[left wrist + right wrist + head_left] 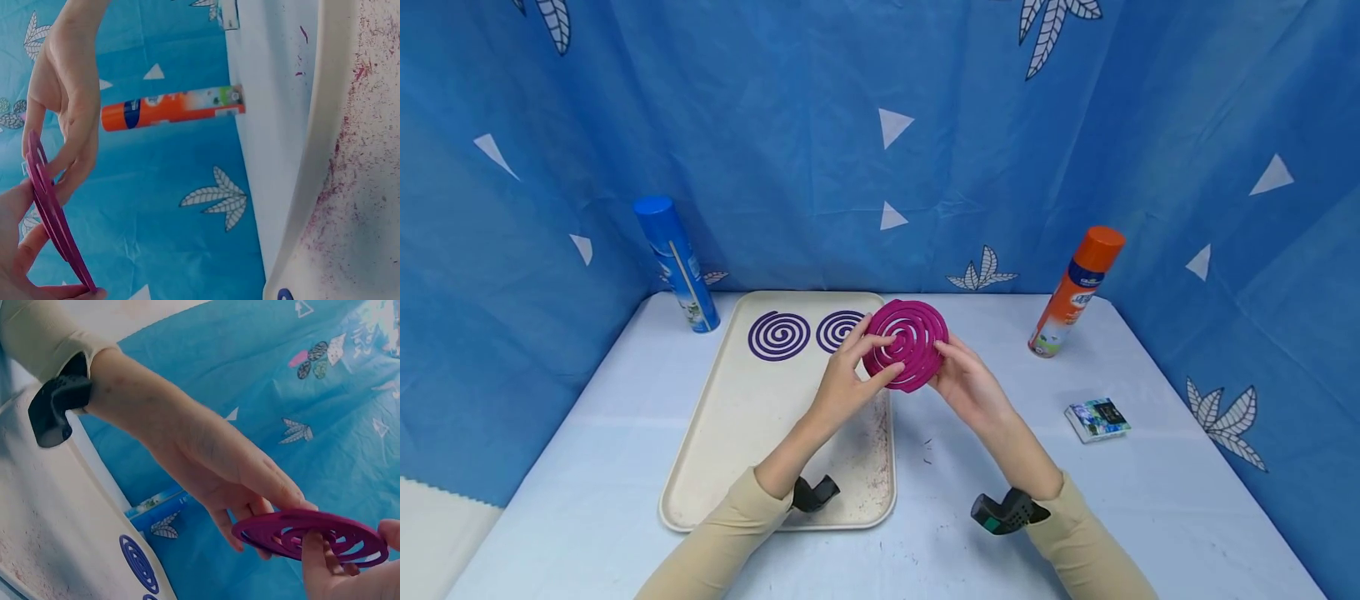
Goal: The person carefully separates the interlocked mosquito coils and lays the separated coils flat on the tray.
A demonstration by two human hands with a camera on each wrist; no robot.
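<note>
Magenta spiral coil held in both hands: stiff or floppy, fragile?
The magenta coil probably is stiff: held only at its edges by left hand and right hand, it stays flat in the right wrist view. Likely brittle: thin spiral arms with gaps, and reddish crumbs on the tray. Probably light.

Magenta spiral coil, purple spiral coils, cream tray

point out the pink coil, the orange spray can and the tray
pink coil point(910, 342): head view, on the spiral's middle rings, between both hands
orange spray can point(1070, 298): head view, on the can's body below the orange cap
tray point(752, 433): head view, on its bare floor left of the forearm
</note>
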